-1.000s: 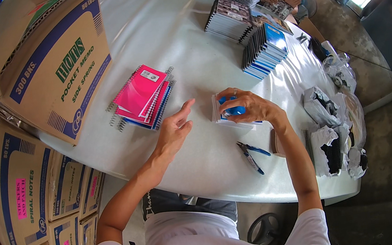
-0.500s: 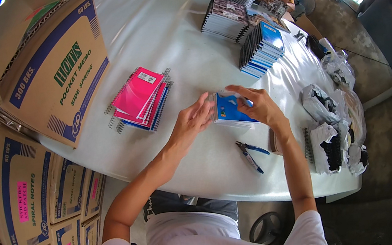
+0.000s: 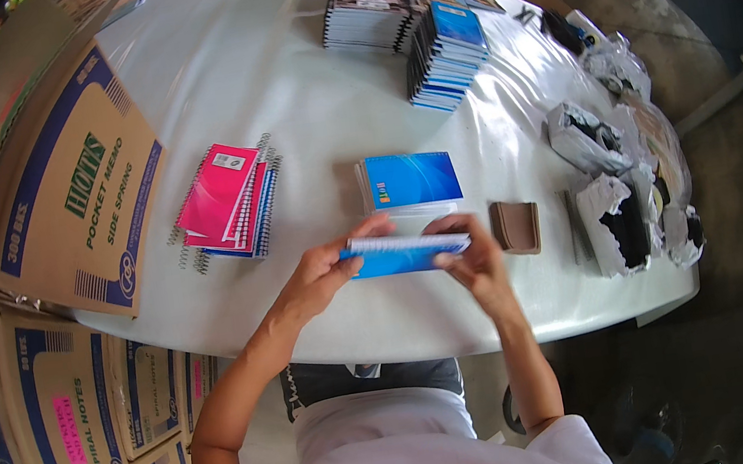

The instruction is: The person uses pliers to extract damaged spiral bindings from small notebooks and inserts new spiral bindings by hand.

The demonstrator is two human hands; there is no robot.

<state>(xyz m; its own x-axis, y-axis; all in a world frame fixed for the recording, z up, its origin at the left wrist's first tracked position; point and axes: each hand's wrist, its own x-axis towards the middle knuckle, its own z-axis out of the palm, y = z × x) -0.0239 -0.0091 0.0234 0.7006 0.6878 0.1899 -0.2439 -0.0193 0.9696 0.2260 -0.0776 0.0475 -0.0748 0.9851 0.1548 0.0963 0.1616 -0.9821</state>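
Note:
Between my two hands is a blue notebook point(image 3: 399, 257), held on edge so that its white row of page edges faces up. My left hand point(image 3: 330, 263) grips its left end, thumb in front and fingers behind. My right hand point(image 3: 474, 256) closes on its right end. Just beyond them lies a small stack of blue notebooks point(image 3: 412, 179), with the top cover face up. Farther left, a pile of pink and blue spiral notebooks point(image 3: 222, 196) has wire coils sticking out on both sides.
A brown block point(image 3: 516, 228) sits right of my right hand. Plastic-wrapped bundles point(image 3: 612, 222) line the table's right edge. Tall stacks of blue notebooks point(image 3: 446, 55) and dark notebooks point(image 3: 365, 14) stand at the back. A large carton point(image 3: 80, 187) stands at the left, above stacked cartons point(image 3: 65, 417).
My hands have come nearer to me, off the blue stack, and now hold one blue notebook. The pliers seen before on the table no longer show. The view has shifted.

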